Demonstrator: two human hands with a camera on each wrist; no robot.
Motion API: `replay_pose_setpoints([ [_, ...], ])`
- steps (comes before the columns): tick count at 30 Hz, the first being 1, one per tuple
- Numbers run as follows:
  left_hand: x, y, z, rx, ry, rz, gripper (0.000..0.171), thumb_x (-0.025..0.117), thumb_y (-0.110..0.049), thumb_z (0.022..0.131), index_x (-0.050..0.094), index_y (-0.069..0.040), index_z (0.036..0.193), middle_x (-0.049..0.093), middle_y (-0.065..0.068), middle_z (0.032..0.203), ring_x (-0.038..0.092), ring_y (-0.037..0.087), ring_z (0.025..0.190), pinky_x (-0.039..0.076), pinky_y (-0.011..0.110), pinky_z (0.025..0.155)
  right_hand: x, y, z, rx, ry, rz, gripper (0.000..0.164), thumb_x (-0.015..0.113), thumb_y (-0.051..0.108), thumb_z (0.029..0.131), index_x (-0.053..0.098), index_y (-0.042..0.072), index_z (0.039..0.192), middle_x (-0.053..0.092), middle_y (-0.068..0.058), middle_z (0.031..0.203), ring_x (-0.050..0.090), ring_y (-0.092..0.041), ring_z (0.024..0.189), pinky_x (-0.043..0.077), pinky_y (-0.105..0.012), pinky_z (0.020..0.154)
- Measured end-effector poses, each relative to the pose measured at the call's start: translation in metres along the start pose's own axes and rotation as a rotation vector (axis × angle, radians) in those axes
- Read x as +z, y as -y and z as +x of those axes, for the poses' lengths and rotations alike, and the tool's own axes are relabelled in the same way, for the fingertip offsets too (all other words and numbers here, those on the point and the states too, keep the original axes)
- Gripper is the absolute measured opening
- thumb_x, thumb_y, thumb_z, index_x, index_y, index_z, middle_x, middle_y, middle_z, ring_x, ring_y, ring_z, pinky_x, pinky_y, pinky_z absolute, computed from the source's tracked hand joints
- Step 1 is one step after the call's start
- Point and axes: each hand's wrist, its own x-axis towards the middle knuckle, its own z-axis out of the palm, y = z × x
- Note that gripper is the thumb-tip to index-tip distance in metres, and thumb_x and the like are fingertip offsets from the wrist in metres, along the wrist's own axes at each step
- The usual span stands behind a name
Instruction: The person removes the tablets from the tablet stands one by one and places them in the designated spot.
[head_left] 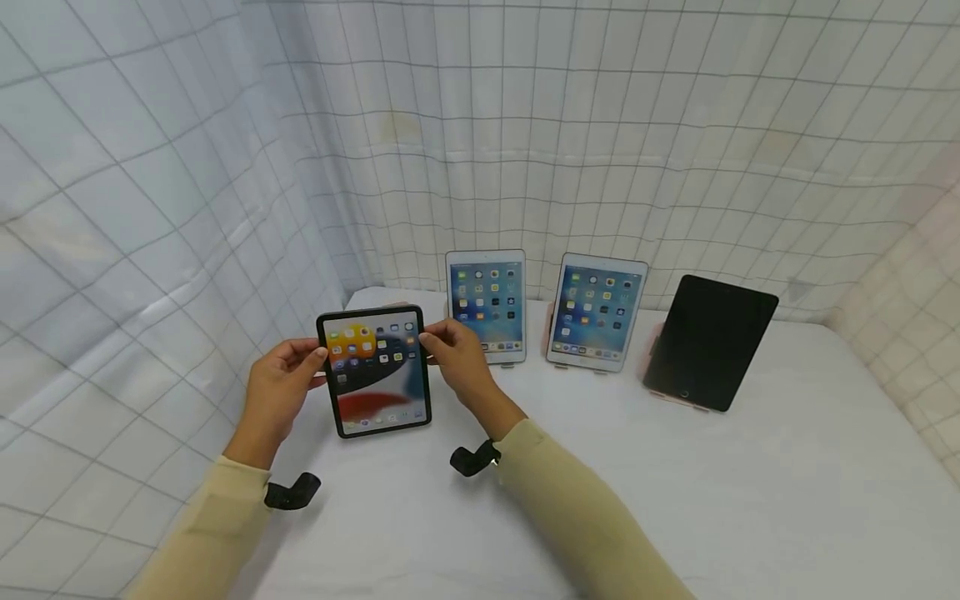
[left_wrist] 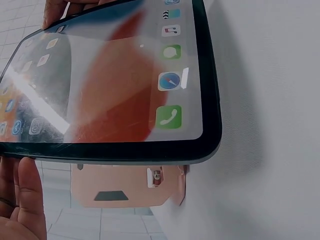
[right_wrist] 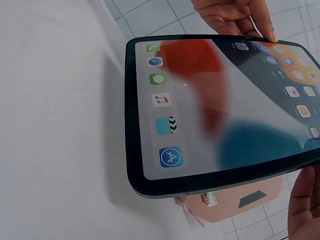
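A black-framed tablet, lit with app icons over a red and grey wallpaper, stands upright between the hands. The left hand pinches its left edge, thumb at the front. On the opposite edge, the right hand grips the upper part between thumb and fingers. Behind the tablet, a pink folding stand shows in the left wrist view, mostly hidden by it. The lower edge casts a soft shadow on the white cloth in both wrist views.
Two white tablets with lit screens lean on stands to the right. Farther right, a black tablet with a dark screen leans likewise. A white table lies under everything; checked white curtains hang behind and at the sides.
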Motion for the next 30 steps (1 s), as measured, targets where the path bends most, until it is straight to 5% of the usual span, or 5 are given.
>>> replay_pose_setpoints([
  [11,-0.001,0.006,-0.005,-0.056,0.046,0.09,0.05,0.058,-0.037,0.1,0.055,0.005,0.127,0.062,0.009,0.111,0.062,0.005,0.089,0.056,0.019,0.075,0.002,-0.006,-0.018,0.073,-0.021,0.034,0.008,0.065,0.015,0.097,0.067,0.008,0.102,0.066,-0.005,0.094,0.064,-0.017,0.081,0.058,-0.033,0.075],
  [18,-0.004,0.008,-0.005,-0.075,0.113,0.093,0.044,0.057,-0.029,0.102,0.053,0.007,0.126,0.064,0.001,0.102,0.062,0.005,0.086,0.057,0.023,0.072,0.003,-0.009,-0.027,0.14,-0.029,0.099,0.007,0.065,0.013,0.097,0.065,0.006,0.1,0.066,-0.006,0.092,0.065,-0.017,0.081,0.058,-0.035,0.073],
  [25,-0.008,0.01,-0.004,-0.114,0.219,0.17,0.043,0.052,-0.028,0.105,0.05,0.008,0.129,0.059,0.02,0.112,0.062,0.011,0.088,0.058,0.026,0.074,0.004,-0.014,-0.036,0.201,-0.04,0.11,0.009,0.065,0.013,0.097,0.065,0.005,0.1,0.064,-0.007,0.089,0.063,-0.017,0.078,0.058,-0.033,0.069],
  [30,-0.009,0.014,-0.004,-0.143,0.278,0.196,0.042,0.051,-0.026,0.105,0.049,0.009,0.129,0.058,0.02,0.111,0.059,0.019,0.091,0.058,0.028,0.075,0.005,-0.019,-0.042,0.24,-0.034,0.124,0.009,0.065,0.012,0.097,0.063,0.004,0.1,0.063,-0.006,0.087,0.061,-0.017,0.076,0.057,-0.029,0.066],
])
